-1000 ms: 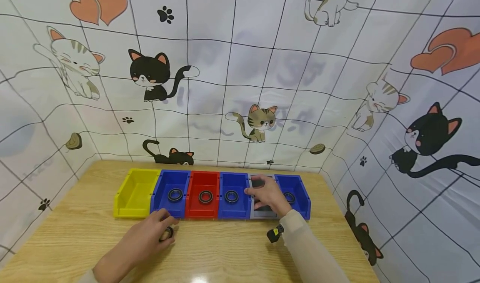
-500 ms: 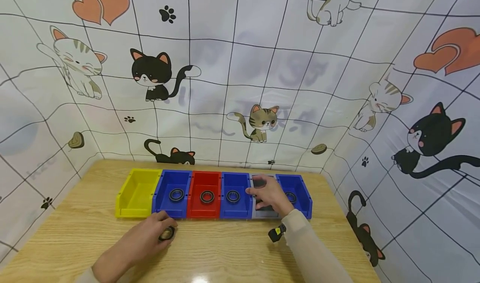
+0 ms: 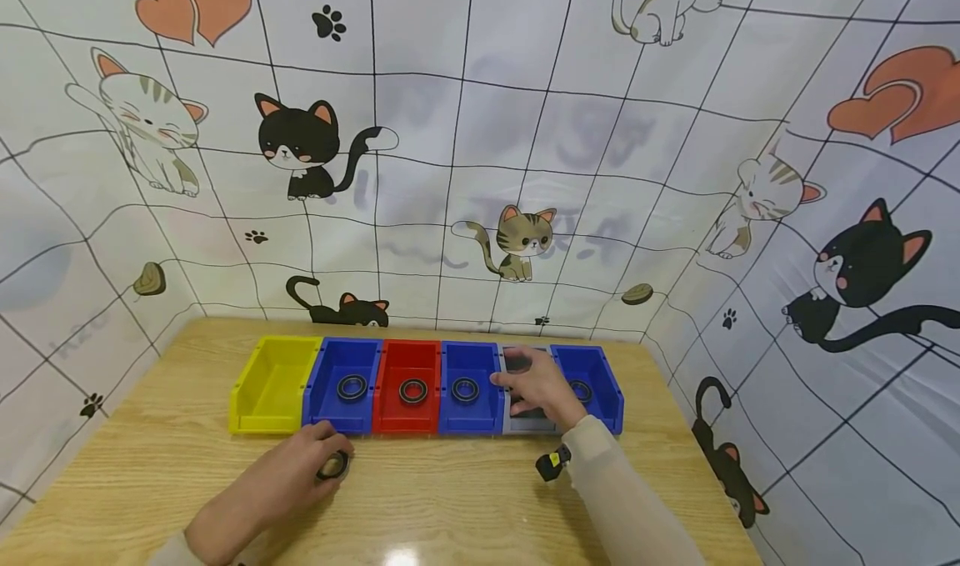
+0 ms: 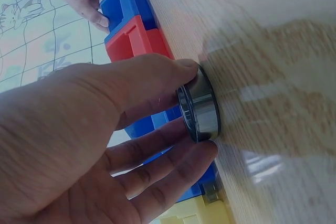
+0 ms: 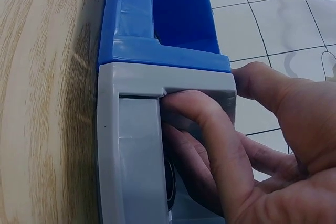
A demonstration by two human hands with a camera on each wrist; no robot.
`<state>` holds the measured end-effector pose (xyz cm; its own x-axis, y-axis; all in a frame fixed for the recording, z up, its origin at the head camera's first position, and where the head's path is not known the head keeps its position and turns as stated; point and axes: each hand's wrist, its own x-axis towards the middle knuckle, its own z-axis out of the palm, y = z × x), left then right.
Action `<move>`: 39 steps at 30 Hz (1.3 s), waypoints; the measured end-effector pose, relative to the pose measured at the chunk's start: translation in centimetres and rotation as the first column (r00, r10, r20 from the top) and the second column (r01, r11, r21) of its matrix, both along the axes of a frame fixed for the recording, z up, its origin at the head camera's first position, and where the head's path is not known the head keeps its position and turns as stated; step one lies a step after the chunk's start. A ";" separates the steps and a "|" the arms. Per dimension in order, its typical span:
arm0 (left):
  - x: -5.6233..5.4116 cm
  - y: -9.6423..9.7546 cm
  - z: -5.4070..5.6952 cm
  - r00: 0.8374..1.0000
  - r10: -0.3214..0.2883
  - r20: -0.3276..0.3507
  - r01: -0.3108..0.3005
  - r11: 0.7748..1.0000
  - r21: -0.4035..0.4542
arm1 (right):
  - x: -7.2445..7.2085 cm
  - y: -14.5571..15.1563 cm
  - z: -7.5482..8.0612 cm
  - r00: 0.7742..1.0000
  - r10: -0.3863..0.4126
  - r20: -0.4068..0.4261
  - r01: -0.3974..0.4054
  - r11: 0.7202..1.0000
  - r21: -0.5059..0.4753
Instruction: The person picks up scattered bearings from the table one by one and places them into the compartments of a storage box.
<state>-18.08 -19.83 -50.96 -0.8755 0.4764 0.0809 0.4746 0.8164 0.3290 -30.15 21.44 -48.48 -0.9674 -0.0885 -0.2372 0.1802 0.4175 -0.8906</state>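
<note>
My left hand [image 3: 288, 474] pinches a ball bearing [image 4: 205, 106] between thumb and fingers. The bearing stands on edge at the wooden table, in front of the row of bins. My right hand [image 3: 542, 389] grips the side wall of the grey bin [image 5: 131, 140], its thumb at the wall's upper edge and its other fingers curled inside. Part of a dark ring [image 5: 169, 182] shows in that bin; the fingers hide the rest. Single bearings lie in the left blue bin [image 3: 352, 388], the red bin [image 3: 412, 392], the middle blue bin [image 3: 465, 391] and the right blue bin [image 3: 581, 392].
A yellow bin [image 3: 273, 383] ends the row on the left. The bins stand side by side near the back of the wooden table [image 3: 435, 499]. Behind and beside it hangs a white curtain [image 3: 427, 132] printed with cats. A small black device [image 3: 552, 463] sits at the right wrist.
The bearing in the left hand has turned slightly, so more of its ring face shows. The right hand stays at the grey bin. The head view shifts a little.
</note>
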 end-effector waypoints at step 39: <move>-0.5 -0.1 0.1 0.997 -0.057 -0.051 0.057 0.998 0.001 | 0.1 0.0 -0.2 1.000 -0.010 -0.018 0.010 1.000 0.012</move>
